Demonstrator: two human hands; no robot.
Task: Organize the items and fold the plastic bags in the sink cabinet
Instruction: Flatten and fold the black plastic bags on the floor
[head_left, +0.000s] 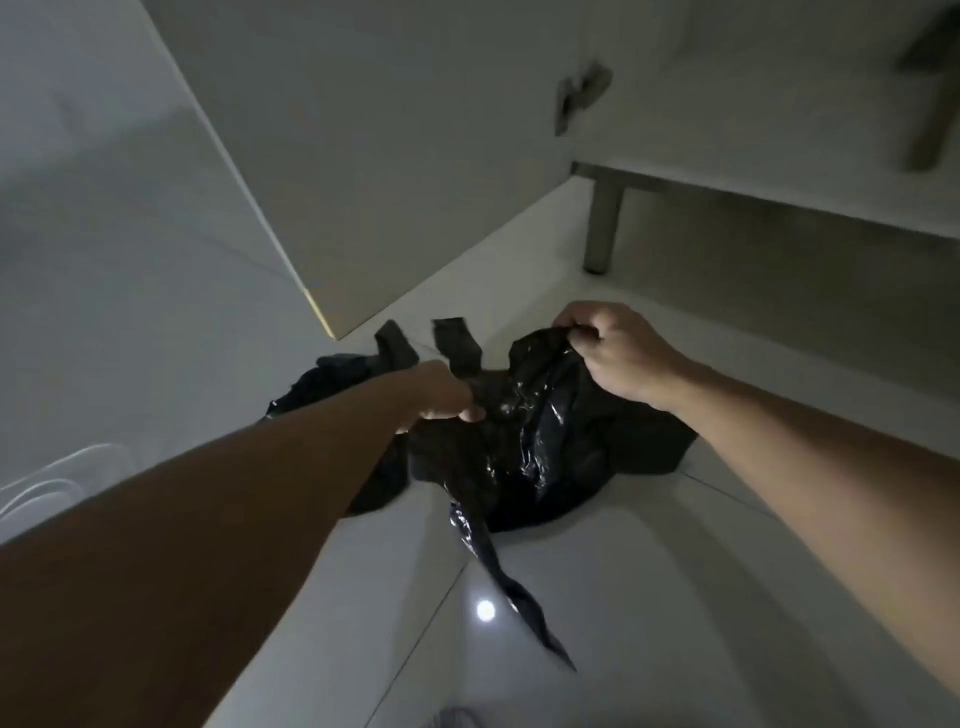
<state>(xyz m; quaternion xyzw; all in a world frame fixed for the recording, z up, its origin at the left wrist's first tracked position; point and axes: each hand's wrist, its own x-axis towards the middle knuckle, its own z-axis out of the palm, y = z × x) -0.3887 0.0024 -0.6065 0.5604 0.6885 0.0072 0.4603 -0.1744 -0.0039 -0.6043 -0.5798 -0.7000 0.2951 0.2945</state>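
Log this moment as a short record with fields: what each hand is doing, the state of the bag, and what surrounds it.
left hand: left hand grips the crumpled black plastic bag at its left side
right hand: right hand pinches the bag's upper right edge
bag state: bunched and unfolded, partly lifted, one strip trailing towards the camera
surface: glossy white tiled floor
nearby: open white cabinet door on the left; metal cabinet leg behind
fold progress: no fold visible yet
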